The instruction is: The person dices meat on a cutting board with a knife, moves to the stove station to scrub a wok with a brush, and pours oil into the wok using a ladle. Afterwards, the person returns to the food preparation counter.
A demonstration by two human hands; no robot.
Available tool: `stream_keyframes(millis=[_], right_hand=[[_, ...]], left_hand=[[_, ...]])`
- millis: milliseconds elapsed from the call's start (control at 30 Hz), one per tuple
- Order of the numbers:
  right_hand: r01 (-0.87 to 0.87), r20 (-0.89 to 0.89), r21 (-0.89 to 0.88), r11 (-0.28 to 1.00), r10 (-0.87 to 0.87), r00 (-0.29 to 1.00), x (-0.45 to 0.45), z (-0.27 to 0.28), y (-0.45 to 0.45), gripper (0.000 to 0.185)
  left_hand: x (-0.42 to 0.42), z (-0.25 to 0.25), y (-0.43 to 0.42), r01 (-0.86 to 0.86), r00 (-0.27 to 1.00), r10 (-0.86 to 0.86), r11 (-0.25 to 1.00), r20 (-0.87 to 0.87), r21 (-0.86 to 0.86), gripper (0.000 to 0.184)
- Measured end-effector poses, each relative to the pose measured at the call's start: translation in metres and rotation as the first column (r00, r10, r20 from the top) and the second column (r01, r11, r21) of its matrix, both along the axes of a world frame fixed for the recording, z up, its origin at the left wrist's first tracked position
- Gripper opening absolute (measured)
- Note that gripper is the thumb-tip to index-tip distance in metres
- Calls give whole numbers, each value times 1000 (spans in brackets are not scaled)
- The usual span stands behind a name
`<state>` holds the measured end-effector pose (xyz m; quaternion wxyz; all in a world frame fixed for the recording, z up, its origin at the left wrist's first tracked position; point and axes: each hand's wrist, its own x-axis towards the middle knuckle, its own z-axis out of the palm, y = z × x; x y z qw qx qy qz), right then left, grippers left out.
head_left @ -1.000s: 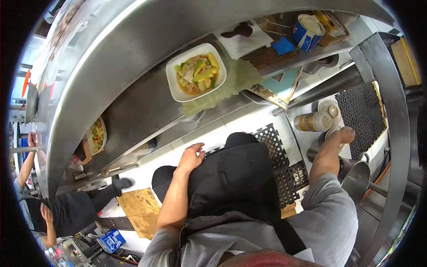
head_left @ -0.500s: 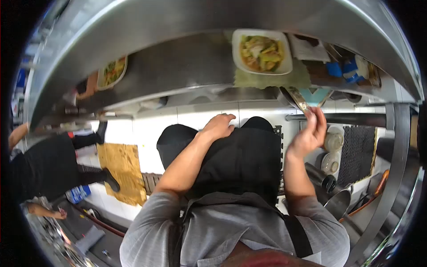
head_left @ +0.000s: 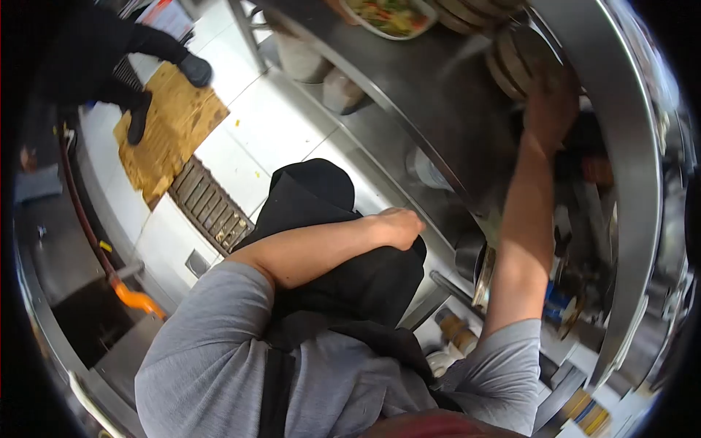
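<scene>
My right hand [head_left: 549, 109] reaches in under the upper metal shelf and touches a stack of round, rimmed pieces [head_left: 507, 66], stacked bowls or plates. Motion blur and shadow hide its fingers, so I cannot make out whether they grip a piece. My left hand [head_left: 400, 228] lies over my knee on the black apron [head_left: 336, 274], fingers curled in, with nothing visible in it. Farther along the metal counter [head_left: 409, 95] is a white dish of mixed vegetables [head_left: 391, 16], cut off by the frame's top.
The upper shelf's metal edge [head_left: 621, 124] curves close beside my right arm. Below the counter, a lower shelf [head_left: 350, 124] holds containers. A co-worker's dark shoe [head_left: 196, 71] is on flattened cardboard [head_left: 171, 117], near a floor drain grate [head_left: 208, 204]. An orange-ended hose [head_left: 135, 298] hangs at left.
My view has turned. My right hand has moved from the counter's front edge deep onto the counter, to the round stack. My left hand stays over my lap, its fingers more curled.
</scene>
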<state>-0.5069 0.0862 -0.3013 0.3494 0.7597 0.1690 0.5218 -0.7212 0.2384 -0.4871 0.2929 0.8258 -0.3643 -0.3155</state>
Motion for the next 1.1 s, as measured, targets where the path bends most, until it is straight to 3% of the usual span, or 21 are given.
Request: stream_keyframes(millis=[33,67,100,133,200,233,300,333,400,433,567,633,667,733,1000,1100], right_hand=[[-34,-7,-3,999,34,999,15,3,-3,45],[-144,-166,279,949,196,966,27,10,-4,48],[-176,-276,547,818,375,885,33,15,1,51],[-184,-281,542,820,384,880,37,16,7,51],[66,-421,709,702,346,838,40,19,15,57],[57,-422,706,706,355,834,49,19,11,57],[-99,-393,339,935,237,889,71,18,8,62],[-108,-396,341,934,247,884,77,16,17,62],[-19,-364,648,761,332,870,87,21,37,63],[-31,-417,624,781,366,832,94,26,40,71],[-21,-464,548,836,325,824,151,24,41,70],[-292,-440,227,929,365,820,164,19,44,49],[-290,-437,224,930,362,823,169,21,42,49],[44,-577,583,812,374,726,144,39,67,41],[-279,-245,633,722,529,813,127,48,52,37],[-509,-22,511,693,602,798,90,35,45,36]], left_hand=[[0,3,4,-34,999,34,999,-7,-3,32],[-1,9,8,-45,999,44,999,-17,-3,31],[-2,11,11,-47,999,46,999,-28,-5,31],[-2,12,14,-59,998,58,998,-31,-11,31],[-4,13,19,-87,996,87,996,-9,-35,29],[-5,12,19,-99,995,99,994,-10,-40,29],[-7,9,19,-106,994,106,991,3,-81,28],[-7,9,20,-117,993,118,990,-1,-80,28],[-7,11,18,-100,995,99,992,-11,-74,28],[-8,10,16,-102,995,101,992,-8,-72,28],[-12,0,-1,-86,995,91,983,27,-161,28],[-5,4,-6,-82,995,74,989,-68,-122,28],[-2,5,-6,-78,995,71,989,-64,-125,28],[3,8,-5,-90,994,83,989,-71,-114,29],[10,-6,-2,-97,995,97,989,-6,-115,30],[5,-18,-3,-113,993,118,981,27,-160,29]])
